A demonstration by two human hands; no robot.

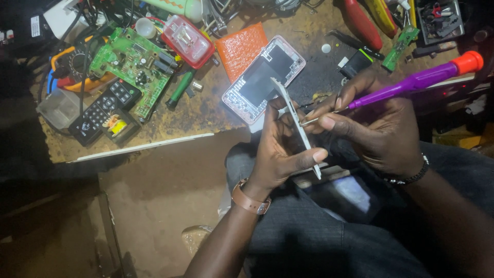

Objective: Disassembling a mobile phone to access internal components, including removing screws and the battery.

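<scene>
The left hand (280, 149) is gripping a phone panel (297, 126) edge-on, exposing its rim. The right hand (373, 121) is pinching a purple screwdriver (411, 82) (tip at that rim).

Light is falling mainly on the upper middle of the frame, where the worn workbench (206, 116) is showing bright and sharp. The edges are sinking into darkness, deepest at the left side and lower right. The hands at centre are catching only soft light and casting dim shadows downward. The lower part is looking grainy and slightly soft. No strong glare is showing.
</scene>
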